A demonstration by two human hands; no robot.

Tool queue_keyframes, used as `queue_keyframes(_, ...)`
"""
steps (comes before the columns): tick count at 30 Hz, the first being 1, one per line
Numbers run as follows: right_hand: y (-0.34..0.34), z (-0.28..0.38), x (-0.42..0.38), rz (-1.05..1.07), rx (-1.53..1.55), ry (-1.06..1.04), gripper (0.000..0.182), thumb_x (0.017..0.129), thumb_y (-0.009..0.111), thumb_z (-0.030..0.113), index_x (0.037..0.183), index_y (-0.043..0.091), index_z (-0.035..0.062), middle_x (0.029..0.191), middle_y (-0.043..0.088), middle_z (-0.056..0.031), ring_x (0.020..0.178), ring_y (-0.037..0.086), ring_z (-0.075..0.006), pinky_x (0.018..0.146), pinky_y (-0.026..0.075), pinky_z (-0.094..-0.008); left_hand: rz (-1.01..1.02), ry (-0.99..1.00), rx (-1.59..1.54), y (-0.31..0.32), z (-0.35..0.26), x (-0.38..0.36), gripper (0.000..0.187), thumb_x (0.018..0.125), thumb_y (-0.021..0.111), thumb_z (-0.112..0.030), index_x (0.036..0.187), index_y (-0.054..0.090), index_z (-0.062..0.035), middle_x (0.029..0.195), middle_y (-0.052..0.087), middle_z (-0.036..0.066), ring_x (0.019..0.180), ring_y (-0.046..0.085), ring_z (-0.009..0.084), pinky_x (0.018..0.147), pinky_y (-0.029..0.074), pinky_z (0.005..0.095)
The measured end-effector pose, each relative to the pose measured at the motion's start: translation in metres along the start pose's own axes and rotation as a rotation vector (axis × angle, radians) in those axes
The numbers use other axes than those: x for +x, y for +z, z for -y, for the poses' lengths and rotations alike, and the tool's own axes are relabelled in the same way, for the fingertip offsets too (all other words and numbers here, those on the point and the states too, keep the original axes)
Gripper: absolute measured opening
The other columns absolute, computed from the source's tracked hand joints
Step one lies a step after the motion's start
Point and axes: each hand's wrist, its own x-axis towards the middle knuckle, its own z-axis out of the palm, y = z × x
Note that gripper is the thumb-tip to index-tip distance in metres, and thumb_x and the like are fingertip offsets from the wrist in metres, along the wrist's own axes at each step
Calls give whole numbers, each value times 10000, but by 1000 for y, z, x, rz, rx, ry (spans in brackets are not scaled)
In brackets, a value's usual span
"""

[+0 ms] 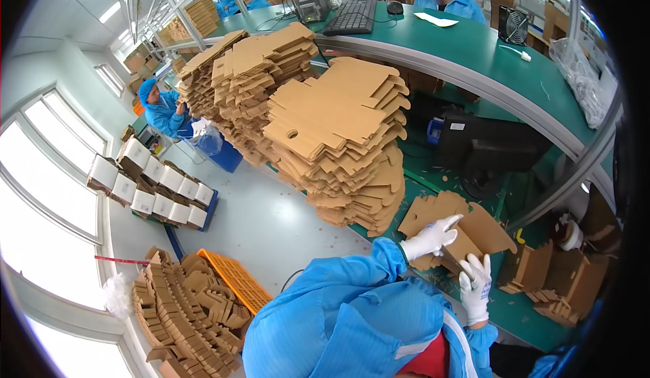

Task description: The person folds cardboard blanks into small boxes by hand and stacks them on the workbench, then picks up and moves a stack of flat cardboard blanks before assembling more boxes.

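A partly folded brown cardboard box lies on the green bench in front of me, with side panels standing up and a rounded flap spread to the right. My left hand, in a white glove, rests at the box's near left side with fingers stretched over it. At the near right edge, my right hand, also gloved, has its fingers apart and pointing up beside the panel. How firmly either hand touches the cardboard is hard to tell. To the left rises a tall stack of flat cardboard blanks.
Folded cardboard pieces sit at the right. A black monitor stands under the raised green shelf, which carries a keyboard. An orange crate and piled cardboard are at lower left. Co-workers are farther off.
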Motion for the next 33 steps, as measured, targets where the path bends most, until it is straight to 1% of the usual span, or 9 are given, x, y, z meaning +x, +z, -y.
queue_keyframes(7, -27, -146, -38, -473, -722, 267, 324, 936, 588, 101, 1257, 632, 104, 1277, 607, -177, 1230, 525, -374, 1118, 360, -482, 93, -51, -398, -6, 43, 24, 562, 1046, 447, -252, 1534, 251, -54, 1163, 579, 166, 655, 533, 128, 557, 468, 225)
queue_keyframes(9, -27, -173, -50, -263, -855, 456, 339, 943, 579, 109, 1280, 615, 103, 1256, 612, -183, 1202, 545, -357, 1106, 376, -461, 72, -59, -353, -12, 54, 24, 525, 1049, 442, -232, 1511, 291, -33, 1132, 571, 164, 673, 529, 128, 556, 460, 217)
queue_keyframes(13, -8, -218, -63, -472, -394, 707, 350, 1004, 534, 232, 1281, 596, 27, 1270, 615, -212, 1190, 572, -349, 1038, 434, -407, 48, -132, -424, -20, 80, 14, 482, 1041, 445, -194, 1484, 346, -31, 1124, 567, 142, 668, 526, 131, 556, 458, 219)
queue_keyframes(17, -31, -204, -41, -432, -146, 721, 439, 1018, 497, 323, 1327, 570, 19, 1326, 596, -183, 1234, 543, -363, 1047, 415, -420, -4, -143, -681, -40, 107, 5, 348, 1013, 499, -226, 1332, 500, -85, 911, 610, 105, 610, 554, 149, 497, 460, 246)
queue_keyframes(20, -52, -158, -30, -437, -829, 430, 323, 970, 509, 152, 1267, 630, 111, 1228, 653, -76, 1209, 544, -293, 1081, 393, -370, -12, -146, -877, -51, 107, -5, 267, 1005, 521, -298, 1174, 536, -92, 798, 589, 79, 567, 547, 166, 468, 436, 254)
queue_keyframes(23, -46, -159, -35, -205, -454, 1036, 379, 965, 493, 367, 1300, 616, 237, 1226, 648, -149, 1167, 581, -349, 969, 480, -471, -183, -148, -468, -52, 93, -18, 361, 998, 532, -301, 1263, 535, -56, 954, 663, 138, 673, 640, 210, 562, 525, 294)
queue_keyframes(28, -21, -196, -66, -402, -455, 753, 489, 950, 514, 319, 1393, 496, 112, 1280, 579, -224, 1267, 477, -414, 1087, 358, -496, -270, 106, -324, -50, 106, -26, 535, 1024, 543, -293, 1403, 419, 64, 1077, 670, 151, 828, 672, 177, 699, 566, 252)
queue_keyframes(32, -22, -123, -21, -649, -388, 367, 382, 876, 512, 113, 1241, 561, 13, 1070, 608, -204, 979, 548, -408, 891, 445, -477, -586, 331, 9, -59, 133, -7, 468, 975, 506, -55, 1409, 407, 94, 1151, 610, 161, 928, 621, 171, 800, 521, 257)
queue_keyframes(33, 1, -123, -15, -460, -242, 539, 411, 920, 480, 190, 1289, 543, 19, 1179, 601, -215, 1090, 542, -419, 962, 436, -467, -489, -14, 35, -46, 88, -19, 543, 930, 550, -65, 1423, 384, 91, 1280, 558, 202, 1124, 577, 240, 978, 451, 316)
